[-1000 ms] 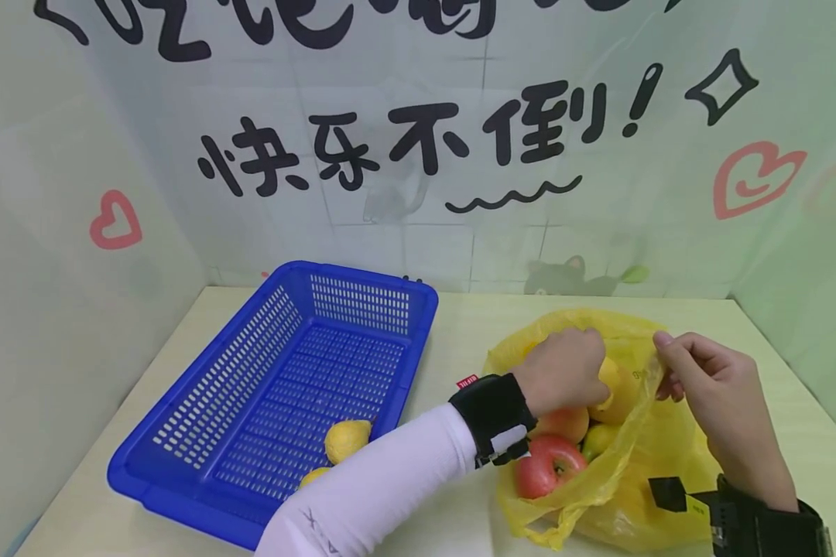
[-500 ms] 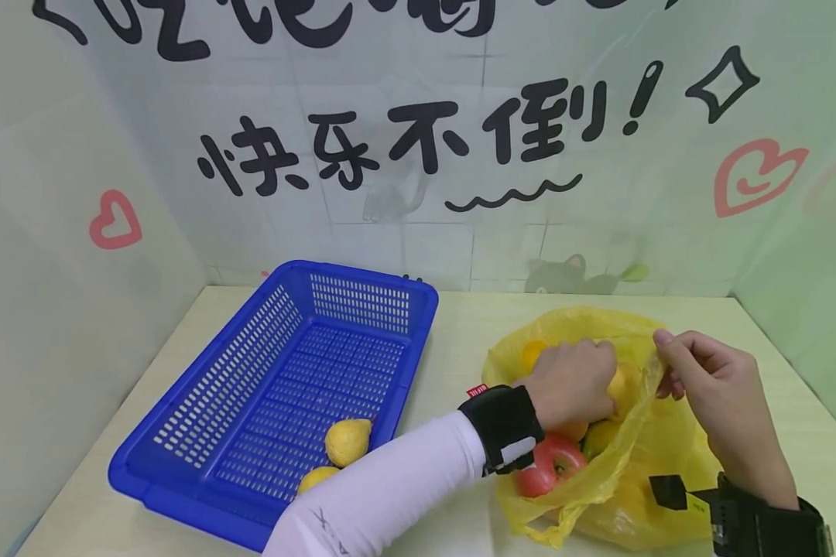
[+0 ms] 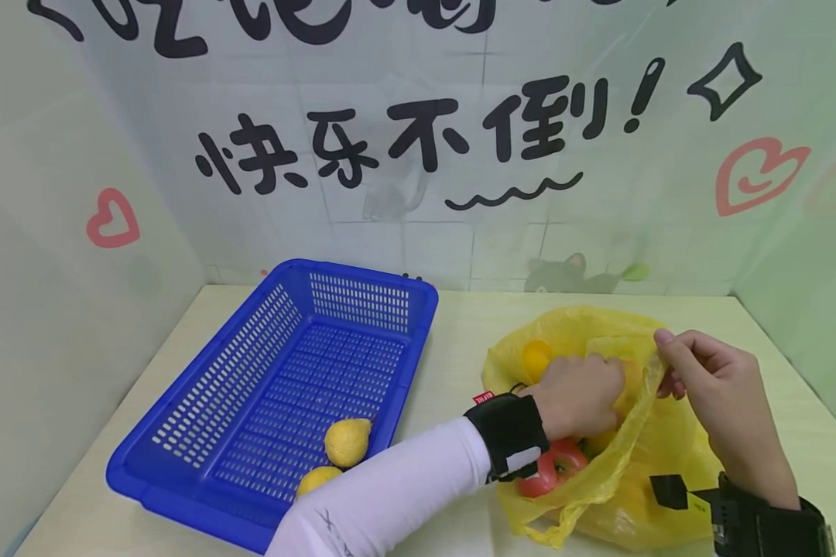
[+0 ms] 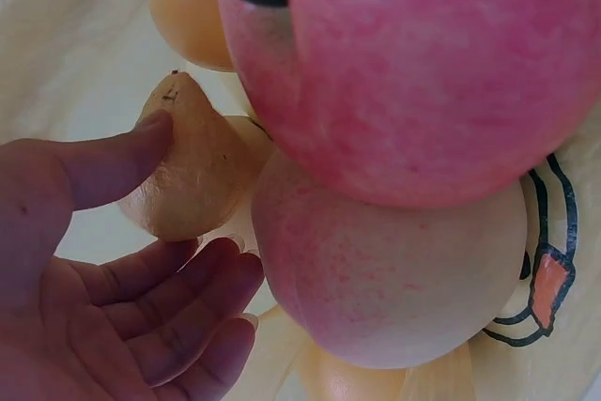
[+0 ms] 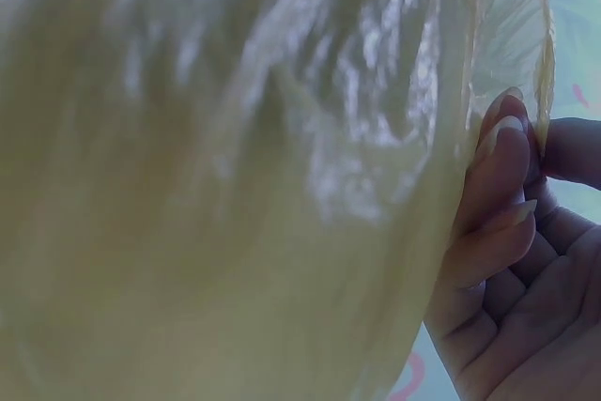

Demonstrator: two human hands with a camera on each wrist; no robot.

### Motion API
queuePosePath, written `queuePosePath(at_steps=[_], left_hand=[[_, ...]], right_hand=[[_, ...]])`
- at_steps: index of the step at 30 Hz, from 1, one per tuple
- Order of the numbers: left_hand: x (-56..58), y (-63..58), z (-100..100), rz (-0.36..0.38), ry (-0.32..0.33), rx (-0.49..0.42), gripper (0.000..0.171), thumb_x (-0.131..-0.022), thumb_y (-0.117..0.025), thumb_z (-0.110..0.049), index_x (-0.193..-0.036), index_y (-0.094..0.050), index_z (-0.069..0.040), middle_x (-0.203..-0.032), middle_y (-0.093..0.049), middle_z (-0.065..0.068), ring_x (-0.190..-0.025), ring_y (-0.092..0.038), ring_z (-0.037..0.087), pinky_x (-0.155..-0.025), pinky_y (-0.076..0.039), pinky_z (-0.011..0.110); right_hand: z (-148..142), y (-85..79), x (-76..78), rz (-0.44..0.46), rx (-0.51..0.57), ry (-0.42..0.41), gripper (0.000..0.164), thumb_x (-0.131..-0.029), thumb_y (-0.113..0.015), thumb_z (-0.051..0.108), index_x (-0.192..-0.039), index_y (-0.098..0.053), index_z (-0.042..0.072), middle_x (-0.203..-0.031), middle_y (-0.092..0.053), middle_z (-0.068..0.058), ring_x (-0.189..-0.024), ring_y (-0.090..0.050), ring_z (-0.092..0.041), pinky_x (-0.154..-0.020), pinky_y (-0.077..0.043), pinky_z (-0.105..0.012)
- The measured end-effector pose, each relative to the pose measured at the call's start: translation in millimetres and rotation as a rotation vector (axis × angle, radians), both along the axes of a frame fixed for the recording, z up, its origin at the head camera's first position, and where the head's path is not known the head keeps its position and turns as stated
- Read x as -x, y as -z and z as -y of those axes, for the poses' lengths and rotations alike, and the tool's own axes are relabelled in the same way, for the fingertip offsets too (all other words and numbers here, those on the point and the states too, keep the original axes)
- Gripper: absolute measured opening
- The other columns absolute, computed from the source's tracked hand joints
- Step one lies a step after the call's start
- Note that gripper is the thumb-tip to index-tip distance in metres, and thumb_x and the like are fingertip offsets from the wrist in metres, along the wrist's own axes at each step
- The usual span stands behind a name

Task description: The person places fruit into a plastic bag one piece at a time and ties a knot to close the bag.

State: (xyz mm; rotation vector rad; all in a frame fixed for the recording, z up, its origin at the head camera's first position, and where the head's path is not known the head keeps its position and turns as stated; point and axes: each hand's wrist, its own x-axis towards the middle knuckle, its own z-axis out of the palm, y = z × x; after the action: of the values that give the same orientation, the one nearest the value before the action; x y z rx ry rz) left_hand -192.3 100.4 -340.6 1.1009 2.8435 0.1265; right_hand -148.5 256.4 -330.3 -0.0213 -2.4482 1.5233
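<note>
My left hand (image 3: 581, 394) reaches into the open mouth of a yellow plastic bag (image 3: 641, 503). In the left wrist view, its thumb and fingertips pinch a small yellow pear (image 4: 192, 171) among the fruit. A big red apple (image 4: 413, 72) and a pinkish peach (image 4: 394, 269) lie right beside that pear. My right hand (image 3: 724, 394) pinches the bag's rim at the right and holds it up; the right wrist view shows thumb and fingers on the thin plastic edge (image 5: 543, 72). An orange fruit (image 3: 536, 357) shows at the bag's back left.
A blue perforated basket (image 3: 411, 309) stands on the pale table (image 3: 460, 340) to the left. Two yellow fruits (image 3: 348, 442) lie at its near right corner, one partly behind the left sleeve (image 3: 404, 480). A printed sheet wall (image 3: 390, 247) rises behind.
My left hand has moved down and slightly right, deeper into the bag, uncovering the orange fruit at the back left and covering more of the apple. My right hand stays at the rim.
</note>
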Motion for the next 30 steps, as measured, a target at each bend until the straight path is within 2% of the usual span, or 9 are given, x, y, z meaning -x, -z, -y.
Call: queuePosePath(at_steps=[5, 9, 14, 17, 24, 30], left_hand=[[-0.5, 1.0, -1.4, -0.052, 0.019, 0.052, 0.023, -0.094, -0.061, -0.039, -0.111, -0.058, -0.025, -0.088, -0.055, -0.007, -0.073, -0.051, 0.009, -0.059, -0.045, 0.022], [0.0, 1.1, -2.1, -0.078, 0.019, 0.074, 0.028, -0.093, -0.061, -0.043, -0.116, -0.058, -0.026, -0.092, -0.057, -0.007, -0.076, -0.053, 0.01, -0.067, -0.047, 0.024], [0.2, 4.5, -1.0, -0.082, 0.011, 0.089, 0.021, -0.092, -0.061, -0.047, -0.1, -0.062, -0.029, -0.092, -0.059, -0.007, -0.083, -0.054, 0.011, -0.073, -0.046, 0.026], [0.3, 7.7, 0.2, -0.071, 0.003, 0.106, 0.023, -0.09, -0.063, -0.053, -0.092, -0.064, -0.03, -0.094, -0.059, -0.007, -0.087, -0.055, 0.011, -0.077, -0.045, 0.028], [-2.3, 11.5, 2.5, -0.083, -0.014, 0.152, 0.033, -0.089, -0.062, -0.06, -0.1, -0.067, -0.029, -0.105, -0.061, -0.006, -0.096, -0.054, 0.013, -0.089, -0.041, 0.03], [-4.3, 14.3, 2.5, -0.094, -0.017, 0.178, 0.033, -0.088, -0.061, -0.061, -0.089, -0.068, -0.029, -0.103, -0.061, -0.007, -0.097, -0.052, 0.015, -0.092, -0.035, 0.034]], right_hand=[[-0.8, -1.5, 0.7, -0.008, 0.037, -0.025, 0.03, -0.1, -0.057, 0.029, -0.084, -0.064, 0.004, -0.062, -0.057, 0.002, -0.06, -0.056, -0.016, -0.056, -0.049, -0.021], [-1.0, -2.7, 0.8, -0.008, 0.018, -0.021, 0.032, -0.1, -0.056, 0.031, -0.085, -0.063, 0.003, -0.064, -0.057, 0.002, -0.061, -0.056, -0.017, -0.057, -0.049, -0.021], [-0.5, -2.2, 1.0, -0.011, 0.03, -0.008, 0.033, -0.1, -0.056, 0.03, -0.085, -0.063, 0.001, -0.063, -0.057, 0.002, -0.06, -0.055, -0.017, -0.056, -0.05, -0.022], [-0.1, -1.7, 1.2, -0.013, 0.054, -0.008, 0.034, -0.099, -0.057, 0.03, -0.085, -0.063, 0.0, -0.062, -0.057, 0.001, -0.059, -0.055, -0.017, -0.055, -0.049, -0.022], [0.5, -1.4, 0.2, -0.015, 0.013, 0.002, 0.034, -0.1, -0.056, 0.031, -0.086, -0.063, 0.0, -0.064, -0.057, 0.002, -0.06, -0.056, -0.017, -0.056, -0.05, -0.023], [-0.2, -0.3, -0.5, -0.009, 0.008, 0.008, 0.033, -0.1, -0.056, 0.03, -0.085, -0.063, 0.002, -0.063, -0.057, 0.003, -0.06, -0.056, -0.017, -0.056, -0.05, -0.022]])
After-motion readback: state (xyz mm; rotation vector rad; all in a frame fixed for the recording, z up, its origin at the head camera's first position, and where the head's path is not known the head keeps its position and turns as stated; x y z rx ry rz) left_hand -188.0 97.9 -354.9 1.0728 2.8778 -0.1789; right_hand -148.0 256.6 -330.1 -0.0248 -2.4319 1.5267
